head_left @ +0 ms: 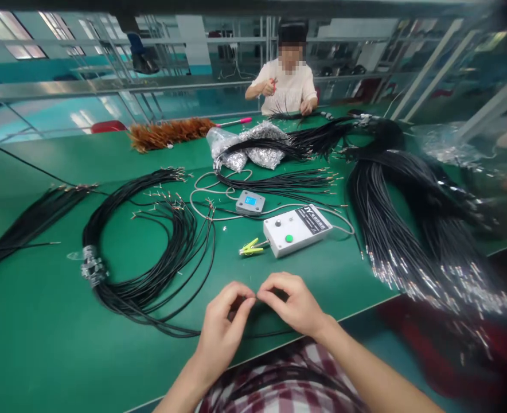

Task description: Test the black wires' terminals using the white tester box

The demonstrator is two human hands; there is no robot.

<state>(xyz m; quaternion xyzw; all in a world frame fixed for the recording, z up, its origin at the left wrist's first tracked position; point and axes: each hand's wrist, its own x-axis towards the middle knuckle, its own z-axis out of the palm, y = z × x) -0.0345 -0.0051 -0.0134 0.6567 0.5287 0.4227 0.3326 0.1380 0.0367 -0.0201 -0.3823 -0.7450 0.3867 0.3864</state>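
Note:
My left hand and my right hand meet fingertip to fingertip just above the green table's near edge. Both pinch the end of a thin black wire that curves left into a looped bundle of black wires. What exactly sits between the fingertips is too small to make out. A white tester box with a green button and a yellow-green clip lies a little beyond my hands.
A small grey meter sits behind the box. A big sheaf of black wires with metal ends hangs off the right edge. More wire bundles lie left. Across the table sits another person, beside a feather duster and plastic bags.

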